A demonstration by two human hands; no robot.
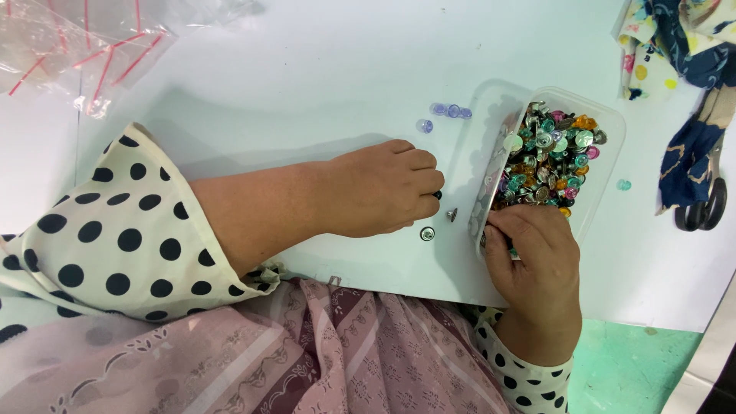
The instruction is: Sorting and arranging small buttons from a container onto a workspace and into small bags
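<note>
You're picking studs: right hand (533, 257) fingers curled into the near end of the plastic tub (606, 115) of studs (548, 157), left hand (379, 192) pinching something dark just beside two loose studs (438, 224); next, likely a careful single-piece pick.

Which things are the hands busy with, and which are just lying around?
In use:
left hand, closed on a small dark piece
right hand, picking in the tub
clear tub of coloured studs
loose metal studs

Lying about:
purple beads
scissors
patterned cloth
plastic bags
</note>
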